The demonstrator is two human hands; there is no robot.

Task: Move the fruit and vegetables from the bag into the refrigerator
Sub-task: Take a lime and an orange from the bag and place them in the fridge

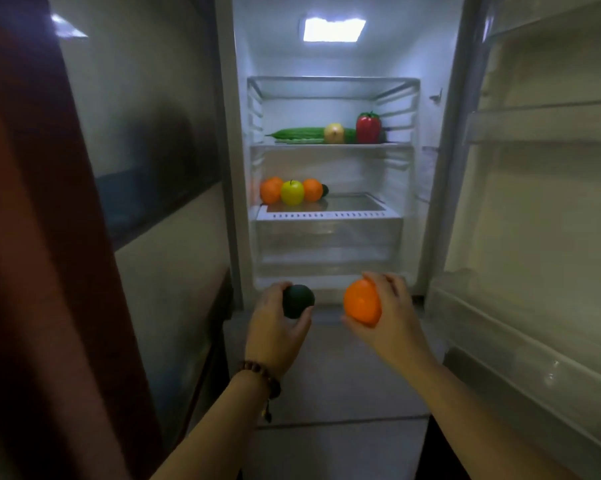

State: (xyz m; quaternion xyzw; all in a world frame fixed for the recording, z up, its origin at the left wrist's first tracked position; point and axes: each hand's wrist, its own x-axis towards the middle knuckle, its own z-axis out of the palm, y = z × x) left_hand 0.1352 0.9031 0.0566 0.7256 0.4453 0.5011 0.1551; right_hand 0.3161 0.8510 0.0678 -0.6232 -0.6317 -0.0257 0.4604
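Left hand [275, 327] fingers curled round dark green round fruit [298, 301], kind unclear. Right hand [387, 320] fingers gripping glossy orange [361, 301]. Small dark fruit [324, 190] half hidden behind shelf oranges [312, 189].

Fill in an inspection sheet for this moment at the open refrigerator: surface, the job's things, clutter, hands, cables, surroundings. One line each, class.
Surface: upper shelf and lower shelf inside the lit refrigerator; both carry produce.
Job's things: cucumber, onion and red pepper on the upper shelf; two oranges, a yellow-green apple and a dark fruit behind them on the lower shelf.
Clutter: nothing seen.
Hands: left hand holds a dark avocado; right hand holds an orange, fingers curled over it.
Cables: nothing seen.
Surroundings: open door bins on the right; bead bracelet on the left wrist; no bag in view.
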